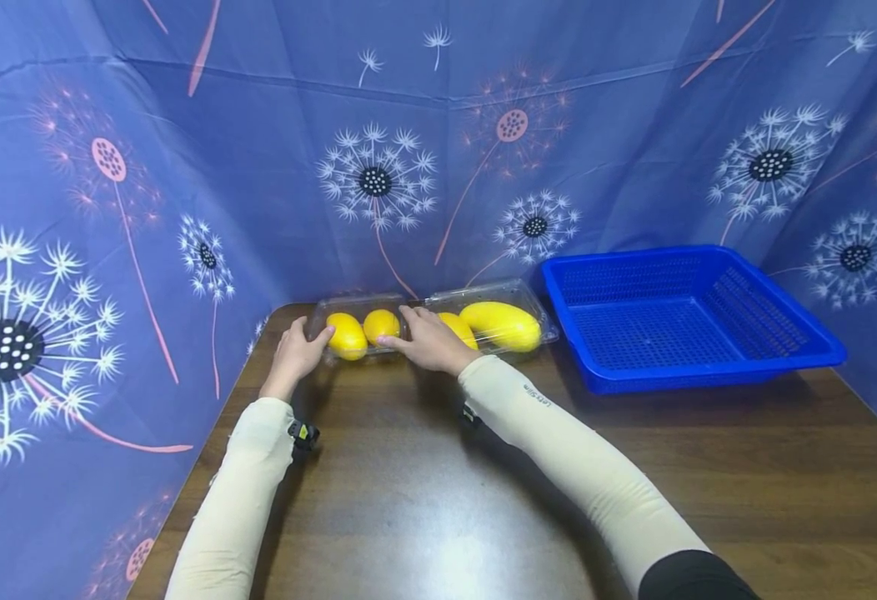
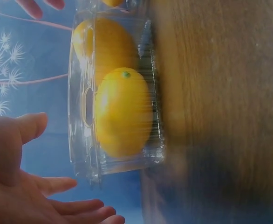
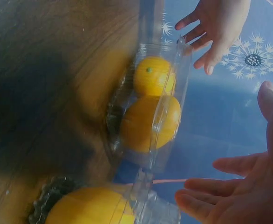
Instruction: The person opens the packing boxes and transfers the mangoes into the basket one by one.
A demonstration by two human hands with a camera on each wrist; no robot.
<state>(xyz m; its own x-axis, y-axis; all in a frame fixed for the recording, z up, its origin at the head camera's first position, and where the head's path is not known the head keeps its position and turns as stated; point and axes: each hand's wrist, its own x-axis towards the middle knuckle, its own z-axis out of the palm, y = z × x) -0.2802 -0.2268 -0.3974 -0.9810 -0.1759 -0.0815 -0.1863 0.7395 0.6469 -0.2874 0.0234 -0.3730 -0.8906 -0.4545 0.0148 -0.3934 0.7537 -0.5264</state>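
A clear plastic box (image 1: 359, 302) with a lid stands at the back left of the table. Inside it are a smooth yellow fruit with a green stem spot (image 2: 125, 112) and a rounder, more orange fruit (image 3: 150, 123). My left hand (image 1: 293, 354) is at the box's left end, fingers spread and fairly straight. At its other end, my right hand (image 1: 433, 342) reaches over the gap to a second clear box, its fingers also extended. In the wrist views both hands hover just off the box, holding nothing.
The second clear box (image 1: 509, 292) holds a long yellow fruit (image 1: 502, 325) and another yellow fruit (image 1: 459, 329), partly behind the right hand. A blue plastic basket (image 1: 596, 379) stands right of it. Patterned blue cloth (image 1: 281, 208) hangs behind the wooden table (image 1: 378, 483).
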